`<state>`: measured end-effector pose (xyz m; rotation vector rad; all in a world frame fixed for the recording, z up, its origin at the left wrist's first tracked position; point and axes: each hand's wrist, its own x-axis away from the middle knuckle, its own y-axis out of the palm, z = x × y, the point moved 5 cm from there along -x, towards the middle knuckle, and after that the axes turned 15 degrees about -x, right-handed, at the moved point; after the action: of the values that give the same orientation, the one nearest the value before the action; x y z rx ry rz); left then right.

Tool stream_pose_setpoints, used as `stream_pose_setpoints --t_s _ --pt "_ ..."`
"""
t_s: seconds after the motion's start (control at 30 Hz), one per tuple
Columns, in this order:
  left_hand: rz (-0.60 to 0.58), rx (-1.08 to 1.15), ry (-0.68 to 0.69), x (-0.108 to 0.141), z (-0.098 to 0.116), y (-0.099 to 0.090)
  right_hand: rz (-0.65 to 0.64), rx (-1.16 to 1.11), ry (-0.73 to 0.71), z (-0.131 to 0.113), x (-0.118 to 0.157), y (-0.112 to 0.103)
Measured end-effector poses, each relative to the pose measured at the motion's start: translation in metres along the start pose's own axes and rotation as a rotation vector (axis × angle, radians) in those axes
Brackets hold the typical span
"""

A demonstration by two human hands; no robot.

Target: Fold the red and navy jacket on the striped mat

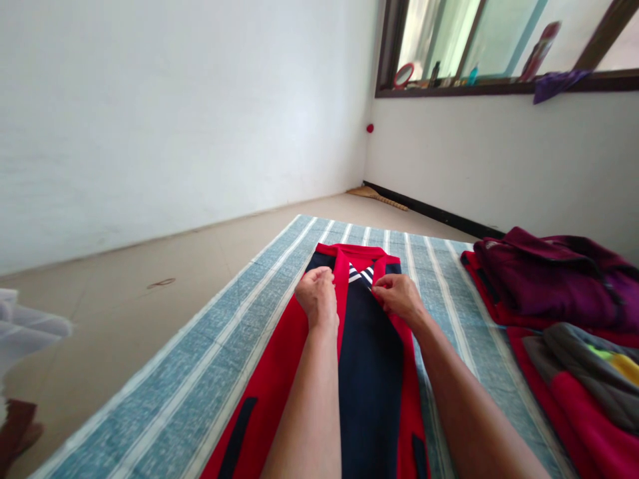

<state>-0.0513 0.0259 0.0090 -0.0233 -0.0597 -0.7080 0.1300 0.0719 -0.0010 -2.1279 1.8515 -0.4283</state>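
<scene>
Presently, left hand (317, 296) and right hand (398, 295), fingers closed, pinch the jacket (372, 359) front, seemingly straightening it, which needs even tension next.

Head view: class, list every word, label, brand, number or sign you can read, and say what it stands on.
There is no readable text in this view.
Red and navy garment: white stripes only, no lettering to read.
Purple garment and grey garment: no words can be made out.
Tall red container and small blue item by the window: too small and blurred to tell.
</scene>
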Motion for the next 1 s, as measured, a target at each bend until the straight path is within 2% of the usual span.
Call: stream_pose_setpoints --t_s 0.1,0.17,0.33,0.5,0.57,0.73,0.87,1.0 --pt "0.06 -0.211 0.102 -0.006 0.002 -0.003 -0.069 -0.095 0.053 0.002 0.001 0.002" --pt "0.059 -0.337 0.134 -0.005 0.006 -0.003 -0.105 -0.144 0.077 0.002 0.003 0.004" --pt "0.023 -0.501 0.131 0.007 0.023 -0.005 -0.141 -0.205 0.106 0.004 0.003 0.006" --pt "-0.038 -0.703 0.131 0.013 0.028 -0.004 -0.147 -0.23 0.111 0.006 0.001 0.008" --pt "-0.082 -0.832 0.159 0.014 0.029 -0.002 -0.146 -0.246 0.119 0.007 0.001 0.008" --pt "-0.279 -1.163 0.208 0.014 0.03 0.007 -0.129 -0.305 0.157 0.008 0.003 0.009" --pt "-0.39 -1.243 0.252 0.016 0.029 0.012 -0.131 -0.348 0.154 0.007 0.003 0.009" --pt "-0.405 -1.22 0.276 0.016 0.024 0.013 -0.154 -0.384 0.148 0.008 0.004 0.009"
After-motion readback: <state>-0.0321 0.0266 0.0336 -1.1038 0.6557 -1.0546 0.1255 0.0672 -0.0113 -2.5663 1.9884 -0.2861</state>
